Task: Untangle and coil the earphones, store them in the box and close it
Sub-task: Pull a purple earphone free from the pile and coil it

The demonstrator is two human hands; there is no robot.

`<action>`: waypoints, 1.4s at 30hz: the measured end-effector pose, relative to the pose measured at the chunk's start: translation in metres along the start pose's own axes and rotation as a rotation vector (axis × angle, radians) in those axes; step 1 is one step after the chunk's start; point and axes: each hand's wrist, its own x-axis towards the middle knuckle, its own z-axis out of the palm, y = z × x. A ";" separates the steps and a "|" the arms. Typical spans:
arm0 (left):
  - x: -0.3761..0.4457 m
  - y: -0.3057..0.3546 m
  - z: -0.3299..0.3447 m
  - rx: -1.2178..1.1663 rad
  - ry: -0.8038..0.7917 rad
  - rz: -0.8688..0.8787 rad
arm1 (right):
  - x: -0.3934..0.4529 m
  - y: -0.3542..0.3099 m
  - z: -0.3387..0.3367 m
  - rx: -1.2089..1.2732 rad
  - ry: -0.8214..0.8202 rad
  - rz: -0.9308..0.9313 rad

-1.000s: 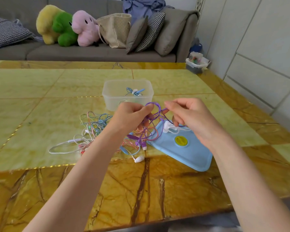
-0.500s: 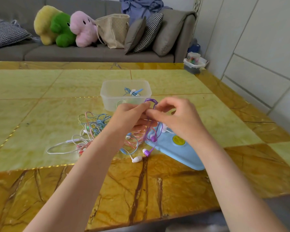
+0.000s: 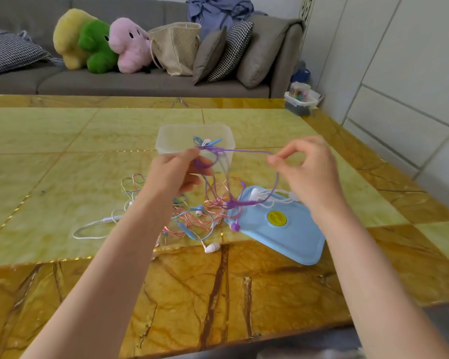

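Near the middle of the tabletop (image 3: 62, 130), the clear box (image 3: 171, 136) stands open toward the far edge, one blue set already coiled inside it. Its blue lid (image 3: 290, 237) lies flat to the right and nearer the front edge, apart from the box. Between them and spreading left sprawls the tangle of earphones (image 3: 192, 216), pink, blue and white cords crossing one another, with a white earbud (image 3: 213, 246) trailing toward the front edge.

Above this heap both hands work the purple cord (image 3: 244, 151). The left hand (image 3: 176, 174) grips a bunch of purple loops, fingers curled round them, just in front of the box. The right hand (image 3: 306, 172) pinches the same cord between thumb and forefinger, out to the right over the lid. The stretch between them runs nearly level, left to right; from each hand the rest drops into the tangle, where the purple plug end (image 3: 235, 226) rests at the lid's left edge. Winding the free length probably means carrying it leftward onto the left hand's bundle, which is also the hand nearer the box.
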 end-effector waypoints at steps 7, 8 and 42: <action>0.013 -0.012 -0.010 -0.026 0.271 0.057 | 0.009 0.022 0.000 0.105 0.258 0.266; 0.014 -0.012 -0.010 -0.053 0.311 0.063 | 0.009 0.022 -0.001 0.116 0.289 0.293; -0.001 0.004 -0.005 -0.072 0.001 0.155 | 0.001 -0.003 -0.009 0.851 0.049 0.352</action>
